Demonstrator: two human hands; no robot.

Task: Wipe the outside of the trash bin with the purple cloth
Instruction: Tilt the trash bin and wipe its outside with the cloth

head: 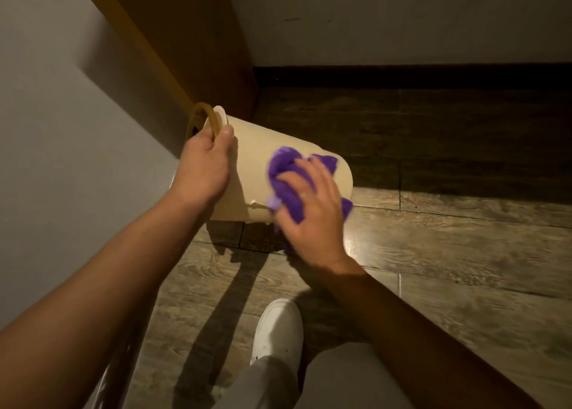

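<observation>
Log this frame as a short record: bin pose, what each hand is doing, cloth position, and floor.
bin: cream trash bin, tipped on its side, held above the floor
left hand: left hand grips the bin's rim end by its handle ring
right hand: right hand presses the purple cloth on the bin's outer wall near its base
floor: wood-look planks
other: white shoe below

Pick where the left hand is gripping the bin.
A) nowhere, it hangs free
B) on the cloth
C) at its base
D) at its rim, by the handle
D: the left hand grips the tilted bin at its rim, fingers by the handle, while the right hand presses the cloth.
</observation>
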